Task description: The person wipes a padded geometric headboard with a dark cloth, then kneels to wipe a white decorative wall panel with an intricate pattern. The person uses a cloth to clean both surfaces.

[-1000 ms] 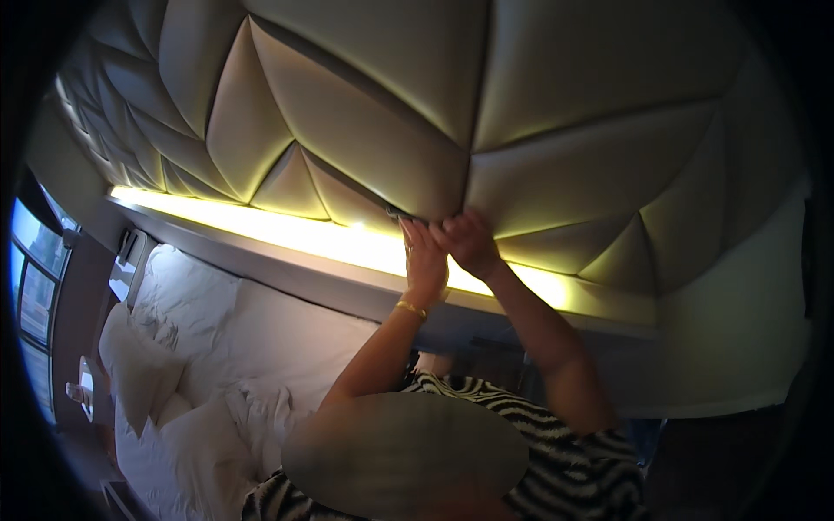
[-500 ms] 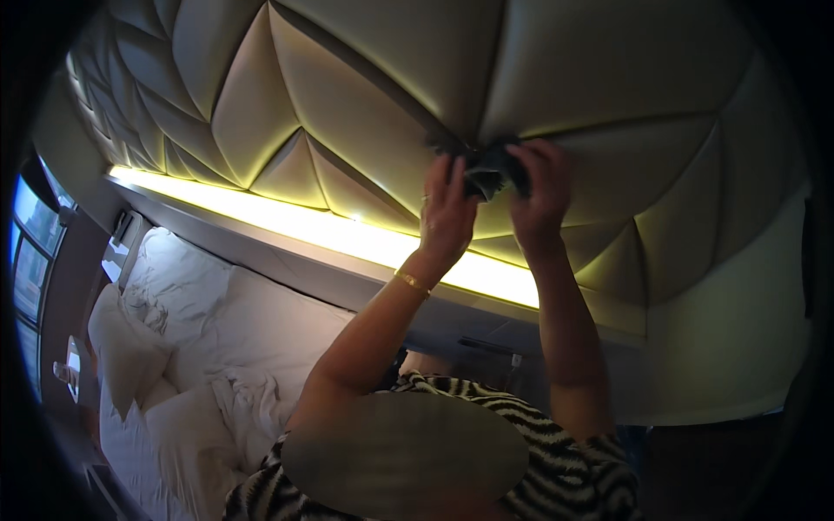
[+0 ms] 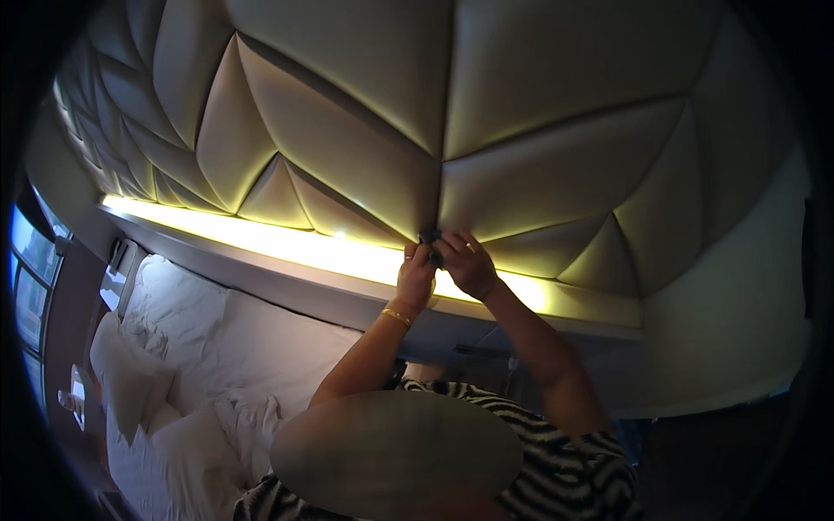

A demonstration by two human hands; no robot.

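A small dark cloth point(image 3: 429, 236) is bunched up between my hands, in front of the padded wall panel just above a glowing light strip point(image 3: 287, 250). My left hand point(image 3: 416, 280), with a gold bracelet at the wrist, has its fingers closed on the cloth from below. Close by on the right, my right hand point(image 3: 467, 264) pinches the same cloth, fingers bent and knuckles up. Most of the cloth is hidden by the fingers, so its full shape cannot be made out.
Quilted beige panels point(image 3: 347, 95) with deep seams rise over the light strip. Below the ledge point(image 3: 287, 282) stands a bed with white bedding point(image 3: 261, 334) and rumpled pillows point(image 3: 130, 365). A window point(image 3: 33, 286) lies at the far left, a pale curved wall point(image 3: 721, 339) at the right.
Both hands have come down from higher on the padded panel to the light strip and drawn closer together. The cloth, more spread out before, is bunched smaller between them.
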